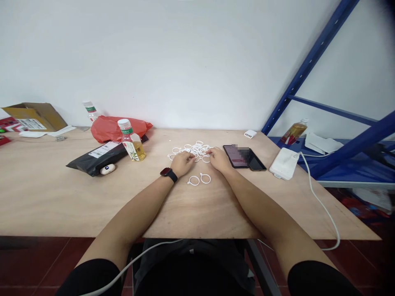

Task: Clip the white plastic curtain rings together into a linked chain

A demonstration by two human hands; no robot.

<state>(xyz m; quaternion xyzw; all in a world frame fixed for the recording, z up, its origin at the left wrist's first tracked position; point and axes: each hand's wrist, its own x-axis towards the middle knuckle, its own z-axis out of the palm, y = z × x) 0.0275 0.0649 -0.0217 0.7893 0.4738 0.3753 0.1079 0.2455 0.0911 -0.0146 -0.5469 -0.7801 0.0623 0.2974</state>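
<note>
A loose pile of white plastic rings [197,149], each with a small tab, lies on the wooden table in front of me. At its near left edge is my left hand [182,163], fingers closed together on a white ring at the pile. My right hand [219,159] reaches in from the other side, thumb and fingertips pinched on a white ring. The fingers partly cover both of these rings. Closer to me, apart from the pile, two single rings [200,180] lie side by side. A black smartwatch [168,174] is on my left wrist.
Left of the hands stand a drink bottle [132,144], a black parcel [98,159], a small white case [108,169] and a red bag [108,128]. To the right lie two phones [236,158] and a white power bank [284,163] with a cable. A blue shelf frame [308,68] borders the table.
</note>
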